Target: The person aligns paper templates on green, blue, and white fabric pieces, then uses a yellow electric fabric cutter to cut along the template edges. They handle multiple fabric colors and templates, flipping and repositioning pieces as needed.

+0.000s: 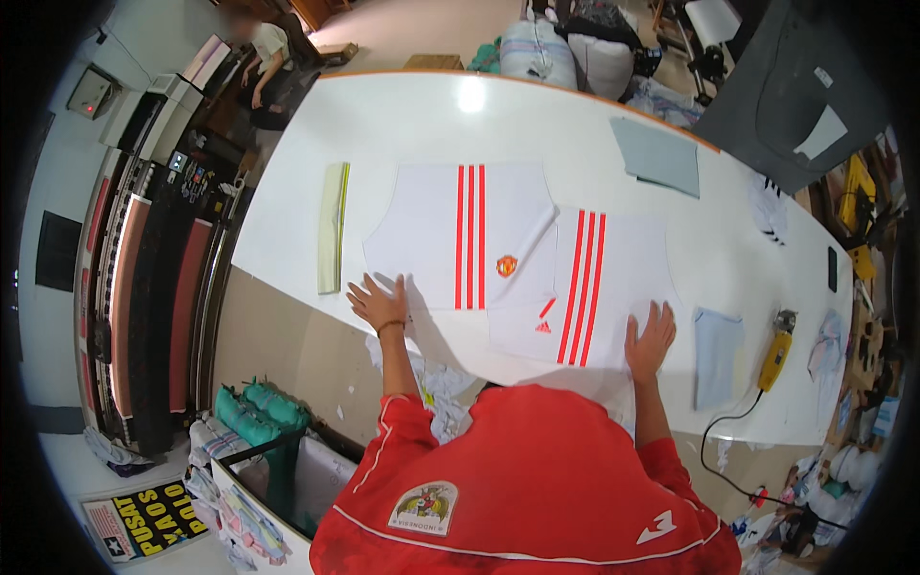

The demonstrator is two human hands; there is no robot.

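Two white fabric panels lie flat on the white table in front of me. The left panel (414, 230) carries three red stripes, a small crest and a fold at its right edge. The right panel (632, 259) has three slanted red stripes and a small red mark, and it meets the left one near the middle. My left hand (378, 305) rests with spread fingers at the left panel's near left corner. Against the near right part of the right panel, my right hand (652, 339) lies with its fingers stretched out. Neither hand grips anything.
A cream strip (332, 230) lies left of the panels. Rightward are grey cloth (661, 158), folded light-blue fabric (719, 356) and a yellow corded electric cutter (778, 353). A large printer (144, 287) stands at the left, and a person (271, 59) sits at the far left.
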